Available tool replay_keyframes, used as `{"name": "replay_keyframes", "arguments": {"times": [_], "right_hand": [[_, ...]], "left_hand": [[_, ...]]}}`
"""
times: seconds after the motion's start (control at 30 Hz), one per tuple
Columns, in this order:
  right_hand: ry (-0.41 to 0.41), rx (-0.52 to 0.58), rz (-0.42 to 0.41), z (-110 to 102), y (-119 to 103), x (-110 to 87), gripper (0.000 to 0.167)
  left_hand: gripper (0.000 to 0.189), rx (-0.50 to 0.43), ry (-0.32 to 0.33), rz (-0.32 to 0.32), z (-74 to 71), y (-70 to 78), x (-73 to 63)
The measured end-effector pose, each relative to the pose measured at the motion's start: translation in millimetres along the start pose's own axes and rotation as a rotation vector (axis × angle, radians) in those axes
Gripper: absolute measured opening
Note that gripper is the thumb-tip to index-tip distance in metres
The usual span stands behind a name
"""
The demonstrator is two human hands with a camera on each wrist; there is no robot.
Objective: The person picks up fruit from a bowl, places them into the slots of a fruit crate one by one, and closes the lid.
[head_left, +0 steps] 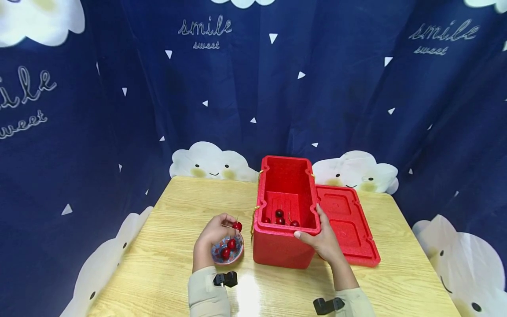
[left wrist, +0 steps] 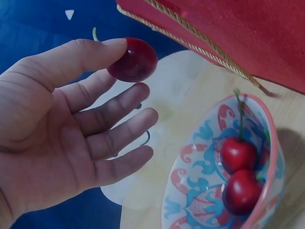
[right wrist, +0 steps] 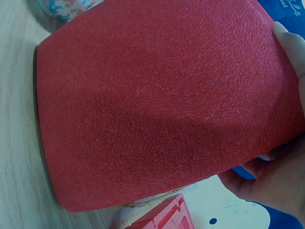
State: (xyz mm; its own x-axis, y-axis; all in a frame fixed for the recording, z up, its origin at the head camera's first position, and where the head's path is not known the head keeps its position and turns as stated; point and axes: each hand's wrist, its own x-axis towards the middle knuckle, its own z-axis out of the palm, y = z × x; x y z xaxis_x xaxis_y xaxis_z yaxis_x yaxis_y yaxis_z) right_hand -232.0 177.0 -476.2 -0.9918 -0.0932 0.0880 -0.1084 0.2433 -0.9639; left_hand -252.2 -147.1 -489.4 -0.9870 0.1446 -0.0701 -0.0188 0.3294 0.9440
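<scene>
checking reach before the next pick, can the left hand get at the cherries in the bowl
Probably yes: the left hand is close to the bowl, whose open top leaves the cherries inside uncovered. But it pinches another cherry, so it may need to put that down first.

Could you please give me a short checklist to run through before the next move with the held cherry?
1. Cherry secure: ok, the left hand pinches it, stem attached.
2. Red box open: ok, its lid is off, to the right of the box.
3. Red box steadied: ok, the right hand grips its near right corner.
4. Room inside: ok, at least four box cherries lie at the near end, with bare floor beyond them.
5. Patterned bowl emptied: not ok, at least two bowl cherries lie in it.
6. Exact count in the box: cannot tell, the near wall may hide some.
</scene>
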Motion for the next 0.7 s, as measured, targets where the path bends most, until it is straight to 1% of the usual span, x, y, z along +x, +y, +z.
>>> {"name": "replay_keyframes", "arguments": {"times": [0.13,0.23,0.3,0.33,0.37,0.47,0.53,0.57,0.7], "right_hand": [[-0.005,0.008,0.001,0,-1,-0.3,0.107],[-0.008,0.014,0.002,0,-1,-0.2,0.108],[-0.008,0.012,0.005,0,-1,0.1,0.108],[-0.008,0.01,0.005,0,-1,-0.1,0.108],[-0.011,0.009,0.006,0,-6,-1.8,0.108],[-0.013,0.011,0.019,1,-19,-6.3,0.107],[-0.016,0.019,0.027,1,-23,-7.9,0.107],[-0.017,0.02,0.031,0,-24,-8.2,0.107],[-0.007,0.009,0.026,0,-8,-2.4,0.109]], "left_hand": [[0.031,-0.043,0.019,0.029,1.2,10.8,-0.9],[0.03,-0.058,0.038,0.042,1.7,29.1,-6.5],[0.029,-0.075,0.066,0.062,3.3,33.3,-5.9],[0.029,-0.077,0.077,0.073,3.8,39.7,-8.1],[0.029,-0.085,0.096,0.08,5.2,40.7,-6.8],[0.028,-0.109,0.149,0.106,9.0,35.9,2.0],[0.029,-0.123,0.171,0.104,10.7,39.7,4.2],[0.03,-0.135,0.186,0.105,12.1,37.8,7.7],[0.032,-0.159,0.214,0.125,16.1,47.3,9.4]]}}
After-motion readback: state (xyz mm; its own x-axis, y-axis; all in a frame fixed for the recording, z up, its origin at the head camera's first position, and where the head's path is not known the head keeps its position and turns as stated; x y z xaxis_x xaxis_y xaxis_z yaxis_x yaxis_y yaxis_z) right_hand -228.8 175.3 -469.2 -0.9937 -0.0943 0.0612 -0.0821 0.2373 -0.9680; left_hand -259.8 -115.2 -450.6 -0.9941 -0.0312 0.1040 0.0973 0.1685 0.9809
